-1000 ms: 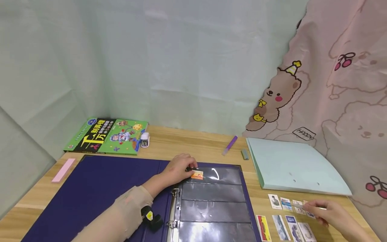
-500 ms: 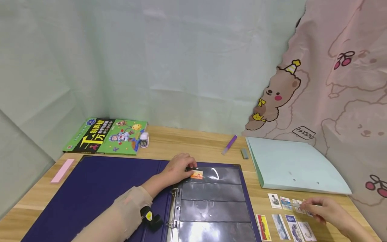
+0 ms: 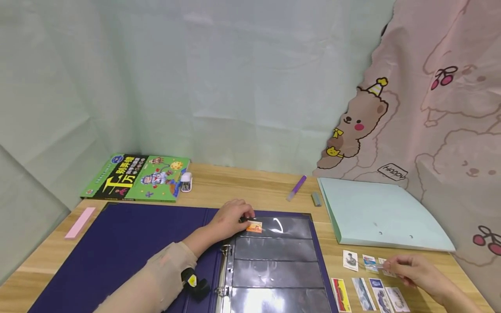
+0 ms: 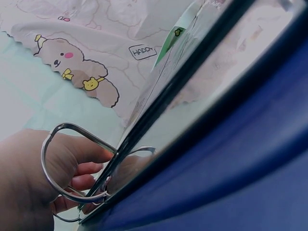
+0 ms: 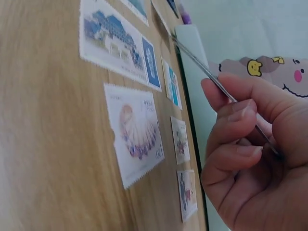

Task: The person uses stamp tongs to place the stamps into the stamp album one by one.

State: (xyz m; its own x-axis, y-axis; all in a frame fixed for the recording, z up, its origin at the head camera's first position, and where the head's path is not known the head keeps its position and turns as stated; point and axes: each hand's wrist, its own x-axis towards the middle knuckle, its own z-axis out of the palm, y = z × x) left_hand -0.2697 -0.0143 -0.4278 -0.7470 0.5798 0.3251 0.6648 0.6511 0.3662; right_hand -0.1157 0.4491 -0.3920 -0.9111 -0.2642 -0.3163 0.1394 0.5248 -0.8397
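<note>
Furthest left, a pink strip and a green book lie at the edge of the wooden table, out of the way, I suppose, of my blue binder, spread flat. My left hand pinches the clear page by its top inner corner, likely to steady it. An orange stamp sits beside that hand, at the near end of the top row. Beyond the page rest a purple pen and a grey eraser. Further right, loose stamps lie in two rows, spaced, I think, for easy picking. My right hand is clamped on tweezers, probably to spare the paper; their tips meet the grey-figure stamp, though I can't tell whether it is lifted
</note>
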